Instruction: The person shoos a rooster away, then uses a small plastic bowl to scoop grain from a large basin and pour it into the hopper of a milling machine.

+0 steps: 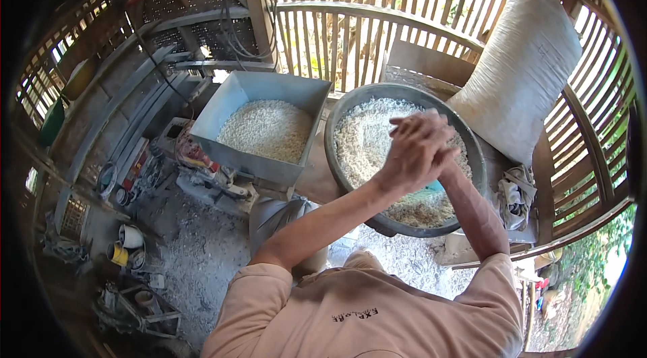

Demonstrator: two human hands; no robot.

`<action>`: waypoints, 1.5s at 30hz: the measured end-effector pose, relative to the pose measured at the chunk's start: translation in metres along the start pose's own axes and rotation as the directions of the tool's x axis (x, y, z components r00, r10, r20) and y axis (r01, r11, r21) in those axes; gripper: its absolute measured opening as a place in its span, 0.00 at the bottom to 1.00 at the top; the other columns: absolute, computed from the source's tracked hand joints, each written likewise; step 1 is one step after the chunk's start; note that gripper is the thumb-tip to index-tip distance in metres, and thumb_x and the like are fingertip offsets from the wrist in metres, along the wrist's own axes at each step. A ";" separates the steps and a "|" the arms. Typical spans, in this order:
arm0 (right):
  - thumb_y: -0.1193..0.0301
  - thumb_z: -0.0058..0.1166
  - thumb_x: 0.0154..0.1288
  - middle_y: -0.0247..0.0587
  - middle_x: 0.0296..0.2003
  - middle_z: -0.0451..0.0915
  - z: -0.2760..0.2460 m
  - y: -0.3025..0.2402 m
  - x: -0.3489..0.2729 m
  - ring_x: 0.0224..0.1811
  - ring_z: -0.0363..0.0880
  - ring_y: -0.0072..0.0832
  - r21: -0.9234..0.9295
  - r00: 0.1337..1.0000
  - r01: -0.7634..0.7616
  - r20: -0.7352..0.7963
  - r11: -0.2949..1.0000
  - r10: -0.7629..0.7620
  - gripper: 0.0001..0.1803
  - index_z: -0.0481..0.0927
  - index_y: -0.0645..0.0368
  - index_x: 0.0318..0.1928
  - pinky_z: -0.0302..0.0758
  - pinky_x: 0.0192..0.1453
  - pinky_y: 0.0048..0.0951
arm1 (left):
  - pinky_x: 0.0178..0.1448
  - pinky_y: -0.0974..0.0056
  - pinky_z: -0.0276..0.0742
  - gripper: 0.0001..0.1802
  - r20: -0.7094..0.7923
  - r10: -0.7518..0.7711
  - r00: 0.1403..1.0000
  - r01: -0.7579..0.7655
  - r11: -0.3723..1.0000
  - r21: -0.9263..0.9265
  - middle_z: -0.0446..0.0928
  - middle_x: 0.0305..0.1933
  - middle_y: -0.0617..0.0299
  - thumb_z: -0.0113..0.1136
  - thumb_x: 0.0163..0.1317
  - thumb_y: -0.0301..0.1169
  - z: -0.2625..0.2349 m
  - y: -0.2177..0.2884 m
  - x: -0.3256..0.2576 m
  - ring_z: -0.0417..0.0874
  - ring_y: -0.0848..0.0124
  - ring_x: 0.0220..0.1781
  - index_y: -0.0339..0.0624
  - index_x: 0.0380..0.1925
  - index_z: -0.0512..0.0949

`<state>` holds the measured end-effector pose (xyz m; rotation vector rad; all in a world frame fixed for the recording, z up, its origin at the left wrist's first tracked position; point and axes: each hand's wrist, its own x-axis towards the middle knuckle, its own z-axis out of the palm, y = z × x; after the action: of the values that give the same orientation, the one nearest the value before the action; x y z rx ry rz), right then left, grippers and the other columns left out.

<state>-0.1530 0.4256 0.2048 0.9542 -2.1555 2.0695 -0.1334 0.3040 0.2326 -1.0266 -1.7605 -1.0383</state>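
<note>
The head view shows the left hand (412,161) and right hand (445,158) laid together, palm toward palm; the fingers overlap rather than clench, and whether anything is trapped between them I cannot tell. Directly beneath the fingers lies the pale grain (362,149), inside a dark round basin (329,145); below the wrists, a turquoise object (435,185) shows partly, its shape hidden. Left of the fingers, well apart, a metal hopper (249,161) holds more grain; to their upper right leans a full white sack (522,61). The step in hand looks like rubbing or dusting the palms over the basin; reaching into the grain next would call for parting the hands and lowering the fingers.
</note>
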 end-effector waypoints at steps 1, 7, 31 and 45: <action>0.51 0.50 0.70 0.51 0.55 0.73 -0.004 0.003 -0.002 0.54 0.76 0.43 0.274 1.000 -0.017 0.024 0.961 0.011 0.31 0.68 0.63 0.62 0.71 0.65 0.41 | 0.65 0.48 0.68 0.20 0.027 -0.008 1.000 0.010 0.997 -0.077 0.78 0.45 0.47 0.49 0.71 0.46 0.004 0.001 0.000 0.77 0.48 0.53 0.40 0.39 0.79; 0.49 0.34 0.78 0.47 0.54 0.74 0.018 -0.052 0.007 0.54 0.77 0.34 0.719 0.900 -0.145 -0.191 0.680 0.393 0.30 0.71 0.66 0.56 0.67 0.71 0.35 | 0.71 0.54 0.63 0.33 0.229 -0.313 0.922 0.329 0.944 -0.037 0.75 0.57 0.43 0.33 0.76 0.53 -0.002 -0.034 -0.002 0.72 0.51 0.65 0.33 0.55 0.73; 0.50 0.46 0.74 0.54 0.54 0.80 -0.047 0.000 -0.010 0.58 0.79 0.37 -0.677 0.935 -0.316 -0.341 0.664 0.098 0.29 0.80 0.64 0.55 0.70 0.63 0.34 | 0.54 0.51 0.75 0.11 0.347 -0.452 0.822 0.375 0.887 0.270 0.82 0.33 0.50 0.62 0.59 0.33 -0.001 -0.075 -0.026 0.82 0.54 0.43 0.36 0.26 0.83; 0.43 0.43 0.72 0.54 0.49 0.83 -0.047 -0.011 -0.015 0.57 0.78 0.38 -0.478 0.972 -0.198 -0.211 0.856 0.107 0.38 0.78 0.69 0.56 0.68 0.65 0.38 | 0.57 0.54 0.75 0.06 0.315 -0.359 0.879 0.311 0.931 0.194 0.84 0.32 0.53 0.65 0.53 0.29 -0.006 -0.084 -0.030 0.83 0.57 0.46 0.40 0.22 0.83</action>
<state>-0.1550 0.4752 0.2148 0.5302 -2.5355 1.4396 -0.1991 0.2642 0.1865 -0.8712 -2.3304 -0.9641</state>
